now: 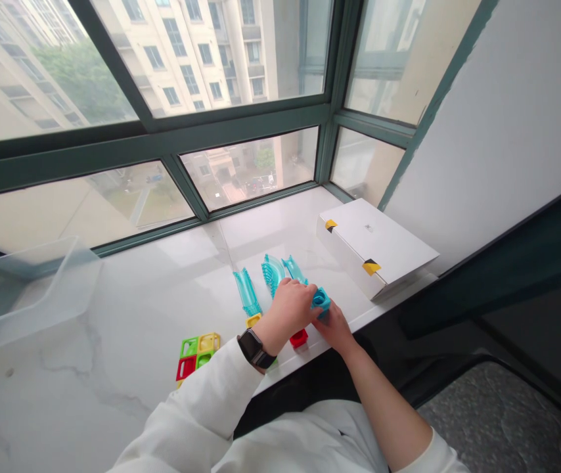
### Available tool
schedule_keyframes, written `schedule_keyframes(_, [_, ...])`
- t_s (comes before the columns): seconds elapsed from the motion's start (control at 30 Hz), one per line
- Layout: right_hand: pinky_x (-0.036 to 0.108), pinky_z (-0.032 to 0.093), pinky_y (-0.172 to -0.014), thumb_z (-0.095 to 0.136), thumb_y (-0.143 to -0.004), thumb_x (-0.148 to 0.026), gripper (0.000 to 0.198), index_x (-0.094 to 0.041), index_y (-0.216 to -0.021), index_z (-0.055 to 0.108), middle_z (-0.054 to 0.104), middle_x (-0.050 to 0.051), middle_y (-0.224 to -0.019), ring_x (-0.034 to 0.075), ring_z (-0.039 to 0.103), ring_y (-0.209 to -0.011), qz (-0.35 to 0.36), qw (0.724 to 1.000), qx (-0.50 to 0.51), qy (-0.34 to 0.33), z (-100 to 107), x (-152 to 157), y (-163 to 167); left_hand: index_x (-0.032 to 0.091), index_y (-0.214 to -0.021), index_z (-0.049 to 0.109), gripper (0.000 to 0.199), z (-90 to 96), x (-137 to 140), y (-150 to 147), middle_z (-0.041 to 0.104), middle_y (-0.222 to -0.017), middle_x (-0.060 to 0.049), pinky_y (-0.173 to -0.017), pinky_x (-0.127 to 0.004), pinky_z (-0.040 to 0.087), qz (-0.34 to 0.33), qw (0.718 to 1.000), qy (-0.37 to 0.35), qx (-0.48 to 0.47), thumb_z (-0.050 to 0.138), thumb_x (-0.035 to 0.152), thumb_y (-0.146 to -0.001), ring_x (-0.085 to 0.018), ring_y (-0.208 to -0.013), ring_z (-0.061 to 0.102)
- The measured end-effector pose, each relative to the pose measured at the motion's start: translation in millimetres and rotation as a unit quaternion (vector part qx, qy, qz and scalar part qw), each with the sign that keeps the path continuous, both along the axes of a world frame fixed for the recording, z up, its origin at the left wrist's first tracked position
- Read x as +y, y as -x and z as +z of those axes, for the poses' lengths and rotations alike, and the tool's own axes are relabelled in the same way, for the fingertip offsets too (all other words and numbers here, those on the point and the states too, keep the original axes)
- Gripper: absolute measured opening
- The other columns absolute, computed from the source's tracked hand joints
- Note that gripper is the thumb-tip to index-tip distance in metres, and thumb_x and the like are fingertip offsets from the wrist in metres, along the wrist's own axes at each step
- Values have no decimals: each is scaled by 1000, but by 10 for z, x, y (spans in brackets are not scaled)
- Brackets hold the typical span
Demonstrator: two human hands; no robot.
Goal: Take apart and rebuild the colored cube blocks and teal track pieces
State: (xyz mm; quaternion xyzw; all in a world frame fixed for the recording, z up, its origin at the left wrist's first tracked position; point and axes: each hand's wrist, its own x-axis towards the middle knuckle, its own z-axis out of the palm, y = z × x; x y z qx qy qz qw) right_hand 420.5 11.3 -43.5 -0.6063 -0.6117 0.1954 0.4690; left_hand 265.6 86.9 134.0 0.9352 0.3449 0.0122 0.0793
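Nearest, left of lower centre, red, green and yellow tiles (188, 365) lay on the counter (113, 315), with a red block (299, 339) at lower centre. Just above it, the right hand (337, 326) was closed around a blue block (320, 299); the left hand (293, 307) curled against its left side, fingertips hidden, its hold impossible to tell. Beyond, blue track pieces (247, 292) lay mid-frame, a white box (379, 240) at right.
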Motion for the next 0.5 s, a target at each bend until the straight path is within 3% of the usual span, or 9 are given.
schedule_keyframes(0.5, [52, 58, -100, 68, -91, -36, 43, -26, -132, 61, 73, 10, -122, 32, 71, -115, -2, 1000, -22, 7, -17, 0, 4, 20, -98, 72, 28, -24, -26, -31, 79, -89, -10, -96, -47, 46, -1, 1000, -3, 7, 76, 46, -87, -32, -96, 71])
